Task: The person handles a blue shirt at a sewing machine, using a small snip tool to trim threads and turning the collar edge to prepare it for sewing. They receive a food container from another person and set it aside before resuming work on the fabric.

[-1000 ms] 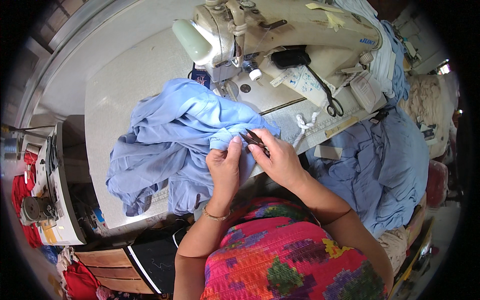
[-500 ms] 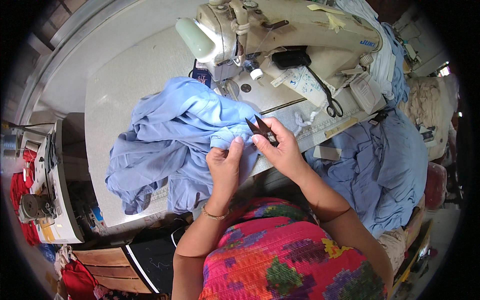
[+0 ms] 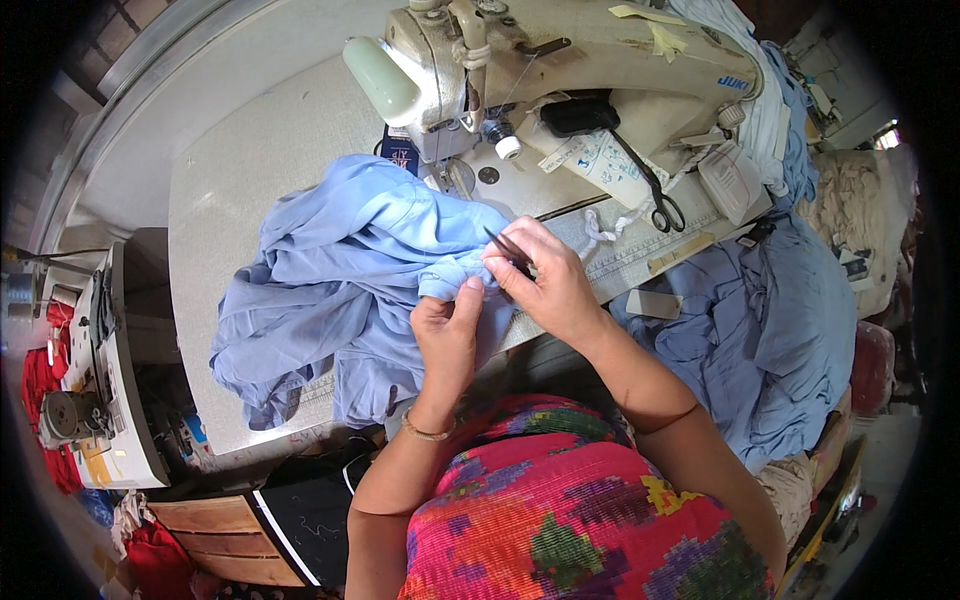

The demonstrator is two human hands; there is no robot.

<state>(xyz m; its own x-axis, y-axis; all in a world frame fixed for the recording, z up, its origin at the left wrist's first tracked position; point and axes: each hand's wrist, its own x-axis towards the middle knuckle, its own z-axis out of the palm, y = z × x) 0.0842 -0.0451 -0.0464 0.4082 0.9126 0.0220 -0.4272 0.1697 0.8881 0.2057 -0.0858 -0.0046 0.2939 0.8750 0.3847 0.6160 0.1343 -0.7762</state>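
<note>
A light blue garment [image 3: 340, 250] lies bunched on the sewing table, with its folds spreading to the left. My left hand [image 3: 450, 325] pinches a stitched edge of it between thumb and fingers. Close by on the right, my right hand [image 3: 545, 280] is closed around small dark thread snips [image 3: 507, 250]. Most of the snips is hidden by my fingers; the pointed blades show by the cloth, and their tips look closer together. Whether the blades touch the fabric I cannot tell.
Behind the garment stands a cream sewing machine [image 3: 600, 65] with a pale green lamp [image 3: 383, 78]. Black-handled scissors [image 3: 665, 205] and a white cord [image 3: 603, 228] lie on the right of the table [image 3: 225, 180]. More blue cloth [image 3: 760, 330] is heaped at the right.
My right hand has squeezed the snips, and their blades went from spread to nearly together. It turned slightly and moved a little left. My left hand stays on the cloth.
</note>
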